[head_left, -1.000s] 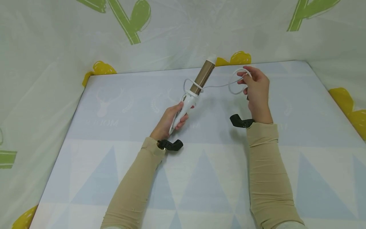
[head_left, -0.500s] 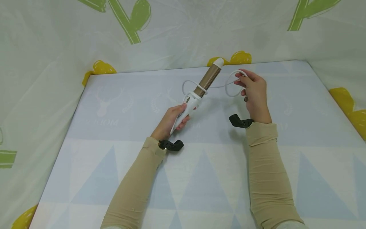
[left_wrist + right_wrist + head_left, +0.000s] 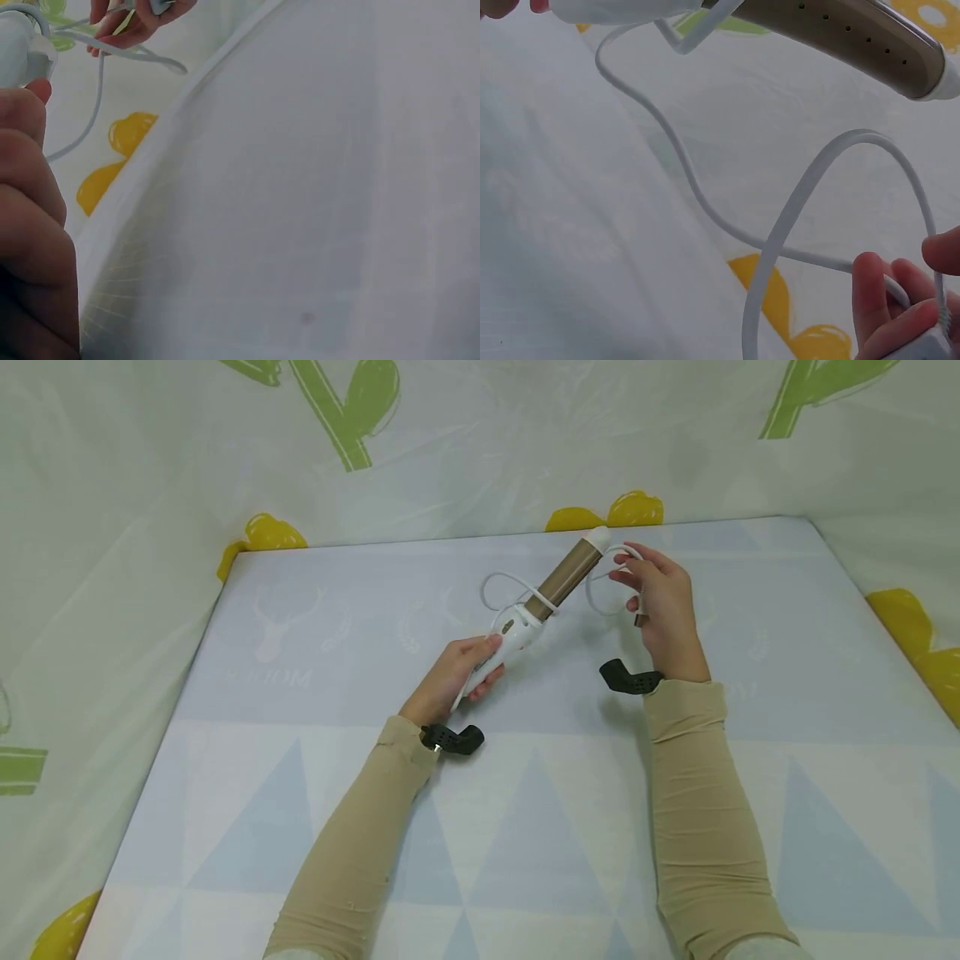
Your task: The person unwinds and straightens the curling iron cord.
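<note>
A curling iron (image 3: 566, 578) with a gold-brown barrel, white tip and white handle is held at a slant above the table. My left hand (image 3: 453, 675) grips its handle, thumb along the top. The white cord (image 3: 684, 163) loops round the lower barrel and runs across to my right hand (image 3: 666, 606). There my fingers pinch a loop of the cord near the barrel's tip, with the white plug (image 3: 928, 345) held against the palm. In the left wrist view only the curled fingers (image 3: 30, 217) and part of the handle show.
The table (image 3: 360, 810) wears a pale cloth with blue triangles and faint deer prints. Behind it hangs a light curtain (image 3: 487, 443) with green and yellow plant shapes. Black wrist-camera mounts (image 3: 630, 678) stick out inward from both wrists.
The curling iron has tilted over to the right, its tip moving right and down toward the right hand. My right hand has shifted slightly left, still holding the cord.
</note>
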Action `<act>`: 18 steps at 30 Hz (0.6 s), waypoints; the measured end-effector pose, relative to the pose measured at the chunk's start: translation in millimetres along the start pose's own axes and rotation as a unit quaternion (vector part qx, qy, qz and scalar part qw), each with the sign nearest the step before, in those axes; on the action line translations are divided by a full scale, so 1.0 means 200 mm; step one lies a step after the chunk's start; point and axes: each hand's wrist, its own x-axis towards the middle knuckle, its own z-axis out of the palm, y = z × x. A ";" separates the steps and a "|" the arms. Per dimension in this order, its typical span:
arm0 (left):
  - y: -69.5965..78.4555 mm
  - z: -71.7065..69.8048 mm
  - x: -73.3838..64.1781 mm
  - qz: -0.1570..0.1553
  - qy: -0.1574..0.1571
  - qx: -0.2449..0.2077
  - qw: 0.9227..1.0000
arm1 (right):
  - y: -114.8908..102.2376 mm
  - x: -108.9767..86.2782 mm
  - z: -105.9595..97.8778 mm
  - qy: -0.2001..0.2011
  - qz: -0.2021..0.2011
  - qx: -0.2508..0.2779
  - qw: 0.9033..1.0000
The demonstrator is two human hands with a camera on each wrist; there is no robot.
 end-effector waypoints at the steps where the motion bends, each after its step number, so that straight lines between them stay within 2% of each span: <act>1: 0.00 0.00 0.00 -0.002 -0.002 0.003 1.000 | 0.00 0.00 0.00 -0.002 -0.002 0.008 1.000; 8: 0.00 0.00 0.01 0.000 -0.011 0.026 1.000 | 0.01 0.01 0.00 -0.020 -0.020 0.059 0.998; 18: 0.00 0.00 0.00 -0.018 -0.019 0.051 0.998 | 0.03 0.02 0.00 -0.029 -0.053 0.056 0.997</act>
